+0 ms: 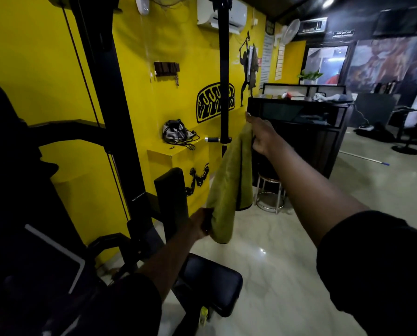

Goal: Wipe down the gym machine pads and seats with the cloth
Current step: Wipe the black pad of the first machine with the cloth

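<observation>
I see my right hand (260, 137) with fingers pinched shut on the olive-green terry cloth's (229, 187) top edge; my left hand (200, 226) grips its lower corner.

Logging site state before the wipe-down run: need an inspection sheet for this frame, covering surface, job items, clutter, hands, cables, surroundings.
Surface: pale glossy floor, bare near the machine.
Job's things: green cloth held in the air between both hands, touching no pad; black upright pad beside it; black seat below.
Clutter: dark bag with cords on the yellow ledge; steel stool by the black counter.
Hands: left hand grips the cloth's lower end; right hand grips its top.
Cables: machine cable along the black frame.
Surroundings: yellow wall, hanging pulldown bar.
</observation>
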The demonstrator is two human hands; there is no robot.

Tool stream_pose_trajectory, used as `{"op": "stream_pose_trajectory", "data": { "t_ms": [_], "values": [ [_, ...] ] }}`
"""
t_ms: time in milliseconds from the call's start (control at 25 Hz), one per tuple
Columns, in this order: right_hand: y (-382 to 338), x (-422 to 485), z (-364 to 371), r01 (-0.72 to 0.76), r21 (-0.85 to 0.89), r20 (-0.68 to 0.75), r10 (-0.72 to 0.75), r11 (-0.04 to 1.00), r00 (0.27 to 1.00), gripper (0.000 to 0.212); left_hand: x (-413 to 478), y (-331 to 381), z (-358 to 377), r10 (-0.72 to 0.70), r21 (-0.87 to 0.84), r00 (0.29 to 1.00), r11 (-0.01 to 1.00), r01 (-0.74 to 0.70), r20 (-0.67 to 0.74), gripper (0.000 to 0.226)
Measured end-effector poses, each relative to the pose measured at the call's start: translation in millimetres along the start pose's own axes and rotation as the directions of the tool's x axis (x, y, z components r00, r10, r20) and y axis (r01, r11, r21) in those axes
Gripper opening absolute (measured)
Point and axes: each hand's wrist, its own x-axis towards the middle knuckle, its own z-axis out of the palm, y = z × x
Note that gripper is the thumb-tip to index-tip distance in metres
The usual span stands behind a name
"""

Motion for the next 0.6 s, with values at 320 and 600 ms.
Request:
{"op": "stream_pose_trajectory", "data": {
  "t_ms": [320,600],
  "values": [
    [28.9,24.4,-57.7,-0.126,-0.27,-0.002,0.131,0.955,0.991,0.055,26.3,65.1,-59.9,0.261,-0.146,0.958,0.95,-0.276,-0.115,0.036],
    [60.6,48.4,-96.1,-0.176,-0.173,-0.162,0.148,0.969,0.976,0.022,3.1,114.6,-95.6,0.329,0.253,0.938,0.903,-0.347,0.114,0.035]
  ]
}}
